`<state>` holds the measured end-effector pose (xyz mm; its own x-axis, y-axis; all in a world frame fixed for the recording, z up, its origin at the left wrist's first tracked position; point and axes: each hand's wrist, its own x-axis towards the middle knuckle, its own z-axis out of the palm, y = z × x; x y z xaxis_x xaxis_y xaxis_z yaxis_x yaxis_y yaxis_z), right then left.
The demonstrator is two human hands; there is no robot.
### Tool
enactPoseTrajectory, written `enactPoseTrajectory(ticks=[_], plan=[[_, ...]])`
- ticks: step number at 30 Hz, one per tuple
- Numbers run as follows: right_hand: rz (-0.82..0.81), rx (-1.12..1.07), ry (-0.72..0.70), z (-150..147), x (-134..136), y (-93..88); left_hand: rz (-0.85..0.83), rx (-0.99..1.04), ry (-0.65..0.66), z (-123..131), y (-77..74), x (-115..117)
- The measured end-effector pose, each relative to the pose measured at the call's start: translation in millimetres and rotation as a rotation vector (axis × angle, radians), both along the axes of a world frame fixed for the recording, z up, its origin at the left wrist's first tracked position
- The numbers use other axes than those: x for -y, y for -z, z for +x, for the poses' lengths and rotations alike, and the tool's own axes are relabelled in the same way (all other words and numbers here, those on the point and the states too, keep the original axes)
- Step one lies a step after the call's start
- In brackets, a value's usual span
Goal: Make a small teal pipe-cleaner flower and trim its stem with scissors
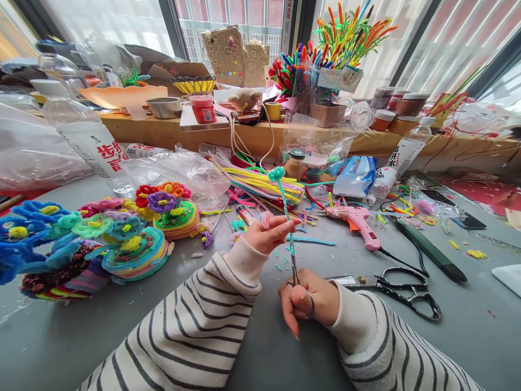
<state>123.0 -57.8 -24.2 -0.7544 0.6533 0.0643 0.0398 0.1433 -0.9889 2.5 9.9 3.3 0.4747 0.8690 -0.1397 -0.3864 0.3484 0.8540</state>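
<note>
Teal stem (284,198) with a fuzzy teal head (277,174): left of and nearer me than the pink glue gun (354,217), raised above the worktop (195,336). My left hand (264,236) pinches the stem between its fingers, partway down. My right hand (311,297) grips the small scissors (294,266), fingers bent around the handles, below and left of the glue gun. Blades point up at the stem's lower end; can't tell if they touch or bite it.

Risks, my read: blades close too high, stem gets snipped short; slack pinch, stem twists and the cut goes astray; left fingers sit just above the tips, so a slip upward could nick me.

Teal scraps (278,267) lie left of the glue gun, easily scattered by a sleeve. Big black scissors (380,281) sit on the near side of the glue gun, right by my right cuff; an elbow swing could knock them. Power cord (401,259) trails right of the glue gun, could snag and drag it. Pipe-cleaner bundle (260,182) is behind and left of the glue gun; flower pots (136,255) far left of it.
</note>
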Motion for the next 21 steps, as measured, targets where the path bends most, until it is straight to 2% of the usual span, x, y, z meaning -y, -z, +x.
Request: enactPoseTrajectory(ticks=[7,14,21], plan=[[-0.064,-0.017,0.035,-0.2,-1.5,-0.7,0.016,0.024,-0.041,1.8,-2.5,0.5],[-0.141,0.116,0.11,-0.1,-1.2,-2.2,-0.005,0.045,-0.04,2.1,-6.0,2.6],[0.071,0.068,0.068,1.6,-0.9,-3.1,0.031,0.033,-0.029,0.2,-5.5,3.8]])
